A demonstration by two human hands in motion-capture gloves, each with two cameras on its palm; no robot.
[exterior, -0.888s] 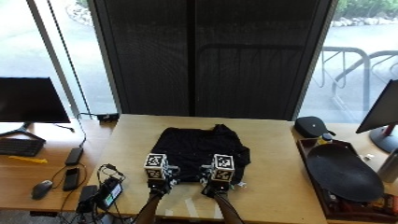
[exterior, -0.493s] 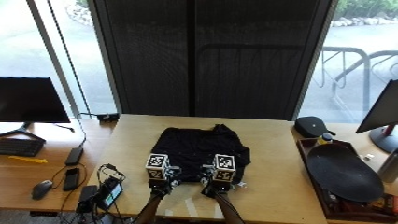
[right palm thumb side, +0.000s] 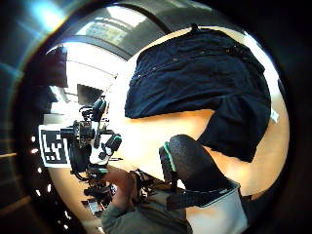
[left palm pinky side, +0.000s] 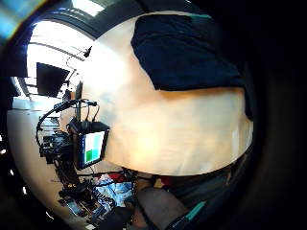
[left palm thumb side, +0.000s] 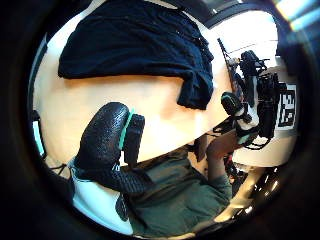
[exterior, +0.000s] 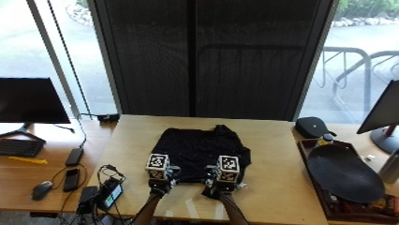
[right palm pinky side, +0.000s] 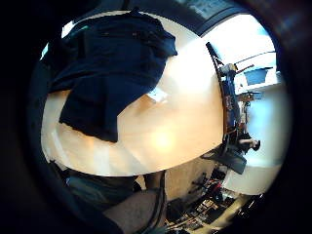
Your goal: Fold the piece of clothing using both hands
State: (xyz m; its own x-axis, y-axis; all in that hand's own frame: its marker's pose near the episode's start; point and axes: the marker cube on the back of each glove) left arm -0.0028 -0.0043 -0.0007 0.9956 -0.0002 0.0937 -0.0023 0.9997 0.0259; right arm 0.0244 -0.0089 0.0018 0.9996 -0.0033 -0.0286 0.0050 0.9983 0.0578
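Dark garment [exterior: 201, 149] lies flat on tabletop [exterior: 280, 187]; both hands hover at its near hem, grip unclear; take matching corners.

I can read no text, label, brand or number anywhere from where I work. The small device [exterior: 111, 194] clamped at the table [exterior: 274, 154] edge, at about eight o'clock from my hands, shows a lit screen with green blocks in my left palm view [left palm pinky side: 91, 148], but no words or digits come out on it. The white tag [right palm pinky side: 157, 94] beside the dark garment [exterior: 199, 147], at about three o'clock from it, is too small to read.
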